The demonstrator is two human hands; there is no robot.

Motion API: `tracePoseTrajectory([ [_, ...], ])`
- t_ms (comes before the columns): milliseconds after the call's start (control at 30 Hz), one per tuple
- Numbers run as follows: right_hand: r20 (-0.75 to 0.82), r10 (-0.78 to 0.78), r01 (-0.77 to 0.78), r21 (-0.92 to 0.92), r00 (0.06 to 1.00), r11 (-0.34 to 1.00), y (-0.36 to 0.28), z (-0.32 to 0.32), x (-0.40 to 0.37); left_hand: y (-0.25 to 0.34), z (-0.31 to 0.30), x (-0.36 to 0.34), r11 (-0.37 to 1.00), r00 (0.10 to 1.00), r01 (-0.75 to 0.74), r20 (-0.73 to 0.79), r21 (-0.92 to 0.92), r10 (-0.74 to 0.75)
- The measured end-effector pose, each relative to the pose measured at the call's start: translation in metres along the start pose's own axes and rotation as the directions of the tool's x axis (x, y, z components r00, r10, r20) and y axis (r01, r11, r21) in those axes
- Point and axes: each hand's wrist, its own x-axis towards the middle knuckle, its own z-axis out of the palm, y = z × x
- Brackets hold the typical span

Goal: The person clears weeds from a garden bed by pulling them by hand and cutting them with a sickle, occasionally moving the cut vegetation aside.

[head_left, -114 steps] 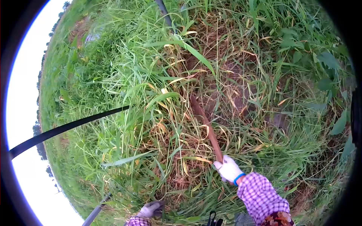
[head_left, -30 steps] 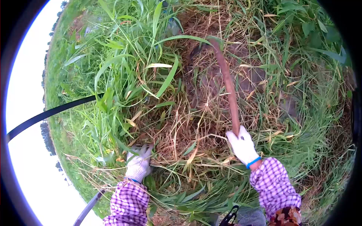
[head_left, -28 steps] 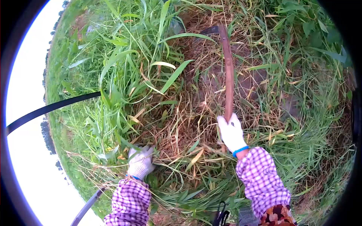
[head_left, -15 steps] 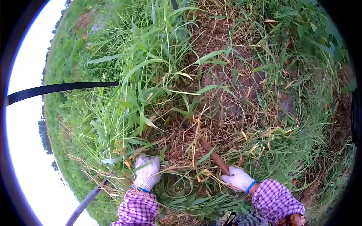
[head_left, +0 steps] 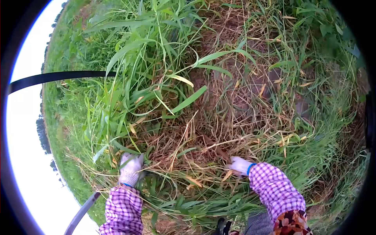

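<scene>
My left hand (head_left: 131, 169), in a white knit glove, is closed around a bunch of tall green grass (head_left: 124, 135) mixed with dry stems. My right hand (head_left: 239, 166), gloved the same way, grips the near end of a brown wooden handle (head_left: 220, 152). The handle slants up and to the left into dry straw (head_left: 172, 150), and straw covers part of it. Whatever is on its far end is hidden. Cut-looking green blades (head_left: 192, 205) and loose stems lie between and below my hands.
Dry straw over brown soil (head_left: 250, 84) spreads ahead. Dense standing grass (head_left: 74, 117) grows on the left, and leafy plants (head_left: 327, 23) at the upper right. A dark curved strip (head_left: 62, 79) crosses the left side, with a greyish one (head_left: 84, 211) lower down.
Both hands now appear further left in view, the right one also higher. The wooden handle has gone deeper under the straw. The held grass leans further left.
</scene>
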Motion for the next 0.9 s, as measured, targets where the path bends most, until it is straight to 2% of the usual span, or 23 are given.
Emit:
tracePoseTrajectory([
  [67,0.031,-0.188,0.173,0.263,0.982,0.949,0.005,0.005,-0.056,-0.01,0.02,0.003,0.999,0.981,-0.041,-0.189,-0.015,0.037],
  [133,0.028,-0.035,0.018,0.471,0.999,0.882,0.0,0.012,-0.108,-0.016,0.025,0.005,1.0,0.986,-0.014,-0.167,0.004,0.014],
  [167,0.017,0.157,-0.155,0.287,0.987,0.945,-0.035,0.012,-0.159,-0.02,0.027,0.005,0.999,0.98,-0.022,-0.197,0.026,0.027],
  [200,-0.126,0.109,-0.076,0.24,0.986,0.968,0.001,0.029,-0.18,-0.019,0.032,0.006,0.999,0.973,-0.026,-0.228,0.04,0.034],
  [233,-0.066,0.208,-0.157,0.448,0.976,0.88,-0.014,0.034,-0.216,-0.026,0.05,0.015,0.996,0.985,-0.006,-0.173,0.087,0.021],
  [267,-0.138,0.21,-0.124,0.465,0.968,0.876,-0.022,0.042,-0.233,-0.012,0.022,0.01,0.996,0.998,0.066,0.006,0.052,-0.066],
  [333,-0.086,0.15,-0.078,0.558,0.985,0.826,-0.026,0.043,-0.219,-0.005,0.005,0.011,0.991,0.975,0.098,0.193,0.09,-0.114],
  [367,-0.164,0.161,-0.062,0.485,0.973,0.872,-0.044,0.038,-0.207,-0.002,-0.004,0.004,0.997,0.991,0.07,0.113,0.032,-0.073],
  [400,-0.249,0.159,-0.019,0.487,0.955,0.873,-0.067,0.035,-0.196,-0.007,0.011,0.005,0.998,0.996,0.059,-0.063,-0.003,-0.059],
  [467,-0.475,0.04,0.22,0.478,0.879,0.85,-0.108,0.03,-0.164,-0.005,0.021,0.005,0.993,0.98,0.095,-0.168,-0.076,-0.107],
  [533,-0.623,-0.084,0.462,0.475,0.778,0.749,-0.141,0.027,-0.113,-0.006,0.029,0.007,0.995,0.948,0.052,-0.311,-0.084,-0.076],
  [567,-0.682,-0.095,0.502,0.431,0.726,0.75,-0.16,0.029,-0.086,-0.006,0.031,0.009,0.994,0.951,0.055,-0.3,-0.089,-0.08],
  [600,-0.696,-0.119,0.477,0.347,0.708,0.808,-0.157,0.033,-0.047,-0.007,0.038,0.013,0.994,0.953,0.058,-0.291,-0.096,-0.083],
  [633,-0.727,-0.223,0.433,0.112,0.649,0.894,-0.146,0.042,-0.01,-0.008,0.04,0.013,0.988,0.903,-0.017,-0.426,-0.153,-0.051],
  [667,-0.659,-0.281,0.411,0.047,0.697,0.91,-0.111,0.047,0.032,-0.01,0.041,0.012,0.977,0.834,-0.103,-0.552,-0.187,-0.018],
  [700,-0.491,-0.098,0.178,0.119,0.866,0.977,-0.129,0.053,-0.003,-0.01,0.051,0.017,0.968,0.84,-0.092,-0.54,-0.234,-0.051],
  [733,-0.299,0.109,-0.072,0.132,0.948,0.989,-0.157,0.055,-0.038,-0.01,0.061,0.028,0.952,0.834,-0.087,-0.544,-0.294,-0.092],
  [800,-0.304,-0.127,0.038,-0.282,0.944,0.959,-0.088,0.061,-0.038,-0.004,0.074,0.044,0.901,0.803,-0.098,-0.569,-0.422,-0.179],
  [833,-0.448,0.087,-0.202,-0.215,0.89,0.956,-0.123,0.075,-0.086,0.008,0.048,0.03,0.682,0.716,-0.073,-0.514,-0.728,-0.472],
  [867,-0.493,0.041,-0.179,-0.234,0.869,0.956,-0.11,0.078,-0.119,0.014,0.07,0.048,0.682,0.69,-0.086,-0.537,-0.726,-0.485],
  [900,-0.467,0.081,-0.197,-0.205,0.881,0.959,-0.106,0.081,-0.151,0.014,0.044,0.028,0.597,0.75,-0.081,-0.444,-0.798,-0.491],
])
